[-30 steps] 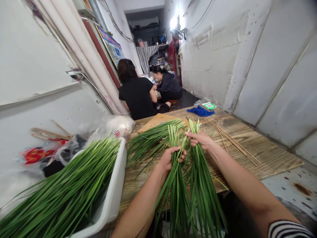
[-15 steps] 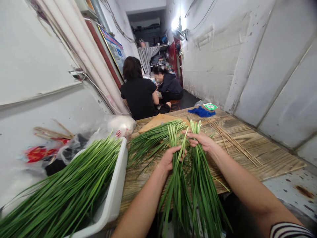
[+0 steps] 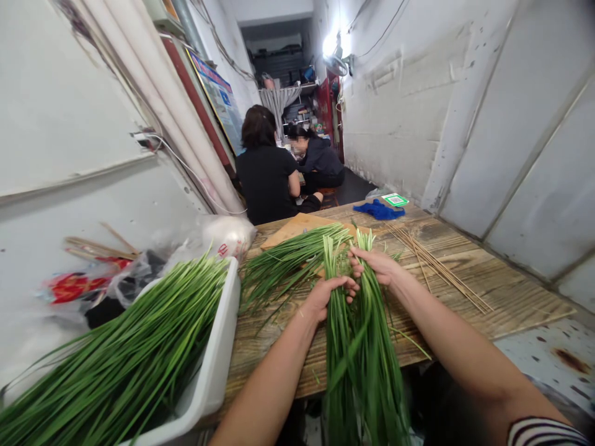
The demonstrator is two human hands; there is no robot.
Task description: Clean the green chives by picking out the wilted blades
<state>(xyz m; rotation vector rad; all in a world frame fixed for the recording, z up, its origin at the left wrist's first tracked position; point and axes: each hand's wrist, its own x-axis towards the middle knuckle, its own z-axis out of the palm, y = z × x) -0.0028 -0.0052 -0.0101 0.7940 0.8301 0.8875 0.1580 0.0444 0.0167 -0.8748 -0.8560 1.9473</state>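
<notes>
My left hand (image 3: pixel 329 292) is closed around a bunch of long green garlic chives (image 3: pixel 338 334), just below their pale cut ends. Beside it, my right hand (image 3: pixel 374 263) grips a second, thicker bunch of chives (image 3: pixel 374 328) near its pale tops. Both bunches hang down over the table's front edge, their leaves touching and partly crossing. The fingers of the two hands are close together between the bunches. Behind my left hand lies a loose pile of chives (image 3: pixel 283 260) on the wooden table (image 3: pixel 469 260).
At left, a white plastic tub (image 3: pixel 218 353) is heaped with chives. Thin wooden sticks (image 3: pixel 439 266), a blue cloth (image 3: pixel 380 210) and a green QR card (image 3: pixel 395 199) lie on the table's right side. Plastic bags (image 3: pixel 227 238) sit behind the tub. Two people (image 3: pixel 267 173) sit beyond the table.
My left hand has moved slightly right, bringing its bunch against the right one. The splayed stalks at its top are gathered more tightly. The seated person in front has shifted a little right.
</notes>
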